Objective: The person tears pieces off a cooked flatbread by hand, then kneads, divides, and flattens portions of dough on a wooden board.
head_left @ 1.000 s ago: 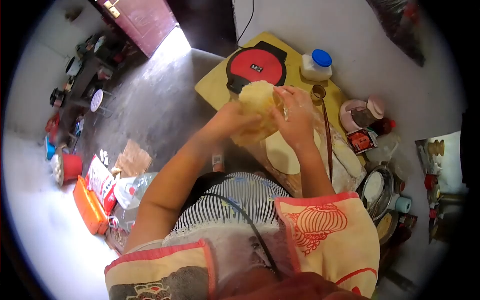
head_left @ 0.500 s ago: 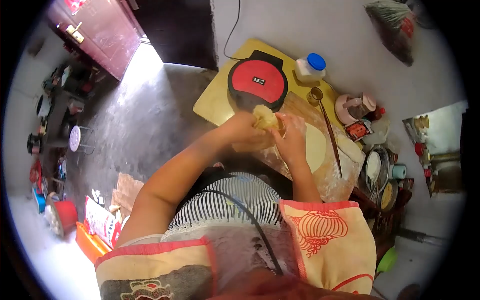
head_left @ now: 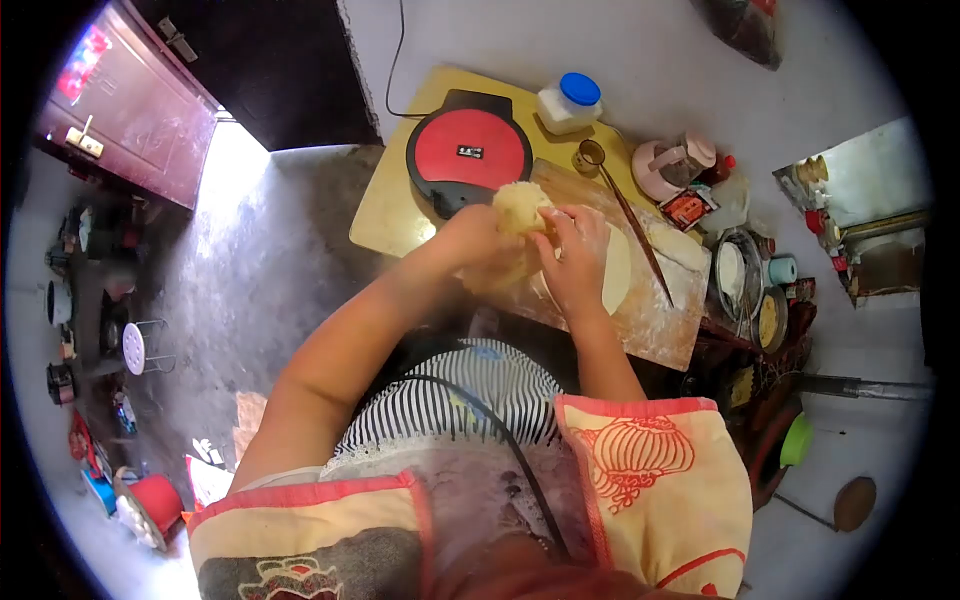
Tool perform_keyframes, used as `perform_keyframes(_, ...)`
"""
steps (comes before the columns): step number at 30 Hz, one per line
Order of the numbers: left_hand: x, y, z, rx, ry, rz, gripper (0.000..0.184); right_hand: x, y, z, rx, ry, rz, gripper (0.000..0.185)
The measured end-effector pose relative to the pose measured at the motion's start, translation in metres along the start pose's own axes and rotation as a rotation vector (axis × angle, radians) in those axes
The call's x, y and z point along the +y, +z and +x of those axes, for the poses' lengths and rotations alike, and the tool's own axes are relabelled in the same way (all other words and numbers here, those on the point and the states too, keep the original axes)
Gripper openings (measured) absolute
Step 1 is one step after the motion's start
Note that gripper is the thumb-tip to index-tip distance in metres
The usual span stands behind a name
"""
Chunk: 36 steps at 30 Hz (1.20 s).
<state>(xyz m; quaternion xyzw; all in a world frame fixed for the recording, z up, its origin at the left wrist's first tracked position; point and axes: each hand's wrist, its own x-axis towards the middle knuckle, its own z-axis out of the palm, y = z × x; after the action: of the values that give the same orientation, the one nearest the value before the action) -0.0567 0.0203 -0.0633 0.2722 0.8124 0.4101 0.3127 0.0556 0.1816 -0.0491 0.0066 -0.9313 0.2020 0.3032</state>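
A pale yellow lump (head_left: 522, 207) with a rough, crumbly surface is held up over the near edge of the floured board (head_left: 655, 335). My left hand (head_left: 472, 238) is closed around its left side, blurred, with the fingers mostly hidden. On the other side my right hand (head_left: 578, 255) pinches the lump's edge between thumb and fingers. Beneath and beside my right hand lies a flat, round sheet of dough (head_left: 617, 275) on the board. What the lump is made of cannot be made out.
A red and black electric griddle (head_left: 473, 148) stands closed on the yellow table (head_left: 385, 215). Behind are a blue-lidded jar (head_left: 570, 103) and a small cup (head_left: 588, 156). A thin rolling pin (head_left: 637, 235) lies across the board. Pans (head_left: 735, 272) sit at the right.
The whole view has shifted, with the table and door now farther left. The pale lump is turned so more of its rough face shows. Both hands stay on it.
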Motion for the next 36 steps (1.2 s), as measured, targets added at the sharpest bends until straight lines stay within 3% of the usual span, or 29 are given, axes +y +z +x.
perform_keyframes(6, -0.003, 0.006, 0.033, 0.064, -0.027, -0.002, 0.046, 0.026, 0.001, 0.016, 0.061, -0.08, -0.019, 0.023)
perform_keyframes(15, 0.04, 0.008, 0.056, 0.126, -0.043, 0.076, 0.043, 0.073, 0.008, 0.027, 0.14, -0.169, 0.08, 0.031)
perform_keyframes(24, 0.064, 0.012, 0.071, 0.136, 0.008, 0.035, 0.038, 0.091, 0.0, 0.037, 0.142, -0.063, -0.026, 0.028)
perform_keyframes(27, 0.068, 0.005, 0.078, 0.093, 0.049, 0.066, 0.036, 0.087, -0.004, 0.042, 0.234, 0.035, -0.038, 0.023)
perform_keyframes(30, 0.078, -0.004, 0.074, 0.046, 0.077, 0.129, 0.034, 0.075, -0.006, 0.048, 0.287, 0.389, 0.063, 0.015)
perform_keyframes(33, 0.066, -0.015, 0.073, 0.005, 0.132, 0.081, 0.035, 0.082, -0.017, 0.063, 0.344, 0.837, 0.658, 0.014)
perform_keyframes(35, 0.052, -0.022, 0.076, -0.055, 0.141, -0.099, 0.036, 0.086, -0.015, 0.065, 0.403, 0.74, 0.915, 0.017)
perform_keyframes(36, 0.053, -0.03, 0.075, -0.046, 0.121, -0.025, 0.035, 0.08, -0.018, 0.069, 0.413, 0.74, 0.993, 0.016)
